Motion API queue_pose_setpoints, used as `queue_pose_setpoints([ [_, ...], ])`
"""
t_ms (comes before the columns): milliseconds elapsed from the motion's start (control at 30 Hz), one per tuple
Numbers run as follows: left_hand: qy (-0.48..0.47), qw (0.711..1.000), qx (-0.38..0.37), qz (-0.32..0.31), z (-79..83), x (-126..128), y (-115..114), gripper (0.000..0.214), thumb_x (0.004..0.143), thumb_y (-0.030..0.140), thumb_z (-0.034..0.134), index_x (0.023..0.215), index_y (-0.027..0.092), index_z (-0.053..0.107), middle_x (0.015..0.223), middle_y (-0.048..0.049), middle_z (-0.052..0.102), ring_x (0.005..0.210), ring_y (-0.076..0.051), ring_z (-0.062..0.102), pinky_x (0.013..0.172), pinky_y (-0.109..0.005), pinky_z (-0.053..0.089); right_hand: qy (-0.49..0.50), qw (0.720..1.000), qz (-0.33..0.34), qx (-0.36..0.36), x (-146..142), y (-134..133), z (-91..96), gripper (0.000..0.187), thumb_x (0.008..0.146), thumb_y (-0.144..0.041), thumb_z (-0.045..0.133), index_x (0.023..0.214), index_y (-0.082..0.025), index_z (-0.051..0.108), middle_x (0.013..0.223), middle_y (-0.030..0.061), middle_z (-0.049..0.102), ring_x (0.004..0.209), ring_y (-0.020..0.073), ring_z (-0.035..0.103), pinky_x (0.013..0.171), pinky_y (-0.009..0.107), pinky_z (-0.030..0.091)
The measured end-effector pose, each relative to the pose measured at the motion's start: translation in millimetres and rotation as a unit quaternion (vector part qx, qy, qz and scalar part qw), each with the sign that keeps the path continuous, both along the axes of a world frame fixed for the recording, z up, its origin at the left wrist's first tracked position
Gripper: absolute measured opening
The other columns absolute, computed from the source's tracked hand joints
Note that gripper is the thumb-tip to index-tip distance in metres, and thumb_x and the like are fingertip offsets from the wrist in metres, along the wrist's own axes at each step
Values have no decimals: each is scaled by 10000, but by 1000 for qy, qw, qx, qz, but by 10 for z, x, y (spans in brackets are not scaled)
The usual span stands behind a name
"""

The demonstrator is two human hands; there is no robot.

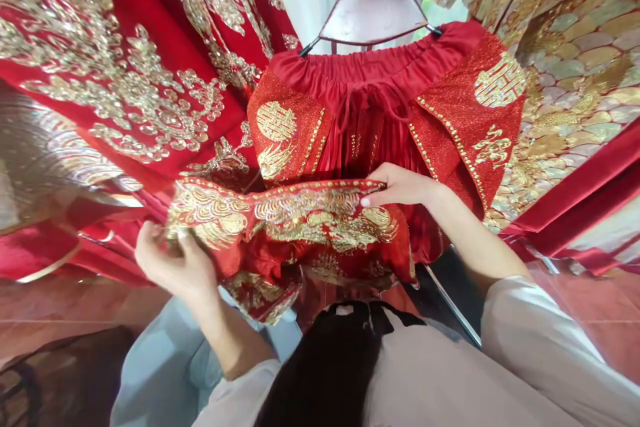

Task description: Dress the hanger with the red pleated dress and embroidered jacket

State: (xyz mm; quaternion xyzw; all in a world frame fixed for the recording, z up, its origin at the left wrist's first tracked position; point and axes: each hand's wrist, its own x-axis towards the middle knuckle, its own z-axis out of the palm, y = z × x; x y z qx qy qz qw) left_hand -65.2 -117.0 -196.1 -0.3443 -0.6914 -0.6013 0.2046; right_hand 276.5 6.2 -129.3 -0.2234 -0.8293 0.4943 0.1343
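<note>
Between my hands is a red embroidered garment [320, 220] with gold and silver wave patterns and a beaded upper edge. My left hand [175, 257] pinches its left end, the thumb on the embroidered face. At the right, my right hand [397, 188] grips the upper edge, with the thumb in front and the fingers partly hidden behind. Lower folds of the garment droop toward my body. Just beyond it hangs a red skirt [465, 93] with a gathered drawstring waist, gold round emblems and a pleated middle. A hanger [373, 17] holds that skirt by the waist.
A red gown [120, 33] with beaded silver-gold embroidery hangs at the left. Gold scale-patterned clothing [580, 60] hangs at the right, with red fabric [585, 180] below it. Red tiles [595, 300] cover the floor. A dark bag-like object [65, 373] lies at the lower left.
</note>
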Motion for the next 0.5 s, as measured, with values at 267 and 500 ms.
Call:
queue_pose_setpoints([
  [267,-56,780,-206,-588,307,1276,208,840,572,368,795,1319,159,473,1353,-133,519,1253,-317,475,1088,-470,349,-2,990,3,142,-673,-331,392,351,830,-212,505,504,-122,413,493,-62,293,501,22,250,509,228,210],
  [500,-362,671,-215,-610,130,1451,172,305,550,262,757,827,152,690,768,-20,712,785,-223,668,770,-323,545,0,993,83,87,-478,75,398,265,784,-345,605,742,-83,595,604,-28,515,558,36,404,547,207,308],
])
